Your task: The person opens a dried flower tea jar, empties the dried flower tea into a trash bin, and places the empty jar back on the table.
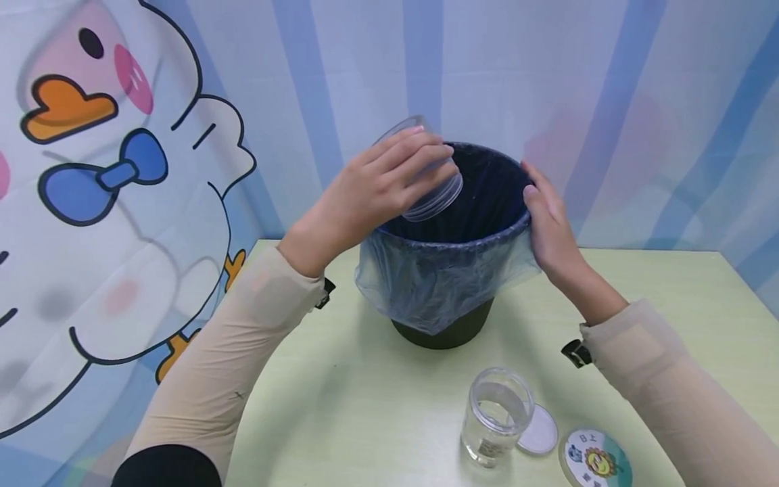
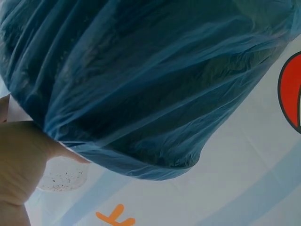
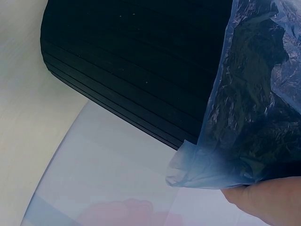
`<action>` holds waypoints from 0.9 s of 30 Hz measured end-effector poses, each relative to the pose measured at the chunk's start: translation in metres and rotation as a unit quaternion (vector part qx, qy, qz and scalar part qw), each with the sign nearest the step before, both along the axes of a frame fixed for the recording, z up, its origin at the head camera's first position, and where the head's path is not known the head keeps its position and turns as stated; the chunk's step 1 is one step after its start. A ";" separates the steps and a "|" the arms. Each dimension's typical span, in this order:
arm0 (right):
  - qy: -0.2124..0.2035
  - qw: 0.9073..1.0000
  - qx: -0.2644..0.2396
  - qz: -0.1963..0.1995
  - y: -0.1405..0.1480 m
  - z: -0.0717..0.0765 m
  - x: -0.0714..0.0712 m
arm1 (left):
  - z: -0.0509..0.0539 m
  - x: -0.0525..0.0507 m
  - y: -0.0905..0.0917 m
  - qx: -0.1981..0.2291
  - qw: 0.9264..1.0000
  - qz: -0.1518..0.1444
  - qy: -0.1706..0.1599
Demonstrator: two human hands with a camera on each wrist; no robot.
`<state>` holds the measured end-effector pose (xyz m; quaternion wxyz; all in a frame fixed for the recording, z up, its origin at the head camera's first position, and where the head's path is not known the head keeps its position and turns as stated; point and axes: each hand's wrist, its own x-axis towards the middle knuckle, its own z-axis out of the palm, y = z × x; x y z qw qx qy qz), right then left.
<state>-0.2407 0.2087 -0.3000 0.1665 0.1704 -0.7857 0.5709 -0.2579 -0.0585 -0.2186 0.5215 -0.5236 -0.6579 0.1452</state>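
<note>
My left hand grips a clear jar, tilted with its mouth down over the opening of a dark trash can. A blue plastic bag lines the can and hangs over its rim. In the left wrist view, dark specks show on the base of the jar. My right hand holds the can's right rim through the bag, thumb on the near side. The right wrist view shows this hand at the bag's edge. The inside bottom of the can is hidden.
A second clear jar, without a lid, stands upright at the table's front. Beside it lie a white disc and a round lid with a sunflower picture. A printed cloth hangs behind the table.
</note>
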 end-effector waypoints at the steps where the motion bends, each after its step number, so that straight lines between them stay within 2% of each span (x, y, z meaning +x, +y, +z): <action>1: 0.000 1.000 0.000 0.000 0.000 0.000 0.000 | 0.000 0.000 0.000 0.003 1.000 0.001 0.000; 10: 0.005 1.000 -0.008 -0.005 0.001 -0.002 -0.001 | -0.004 -0.005 -0.007 0.054 0.998 -0.003 -0.037; 14: 0.005 1.000 -0.012 -0.002 0.000 -0.003 -0.001 | -0.006 -0.007 -0.011 0.092 0.994 -0.005 -0.055; 20: -0.012 1.000 -0.015 0.008 0.002 -0.002 0.001 | -0.008 -0.007 -0.013 0.150 0.982 -0.009 -0.118; 27: -0.028 0.999 -0.025 0.022 0.004 -0.001 0.001 | -0.008 -0.006 -0.018 0.188 0.967 0.022 -0.171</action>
